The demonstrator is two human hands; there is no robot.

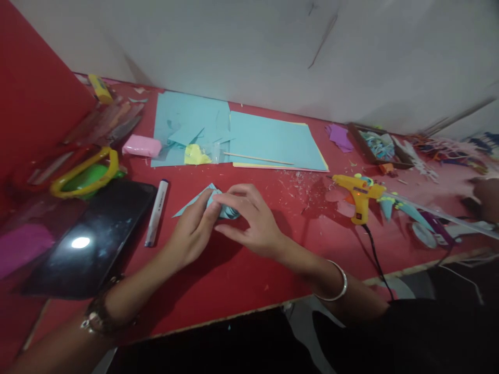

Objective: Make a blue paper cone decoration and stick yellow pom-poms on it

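Observation:
A piece of light blue paper [189, 203], folded or rolled with a pointed end to the left, is held between my two hands just over the red table. My left hand [195, 223] pinches it, thumb against forefinger. Curled around its right side is my right hand [255, 221], whose forefinger reaches to the left thumb and whose own thumb sits lower, a little apart. Fingers cover much of the paper. A white marker [156, 213] lies left of my left hand.
Blue sheets [273, 137] with a thin stick [259, 158] lie behind my hands. A yellow glue gun [358, 195] with a black cord stands to the right. A dark phone-like slab [101, 244] lies left. Farther right are a scrap box [380, 148] and another person's hand [485, 197].

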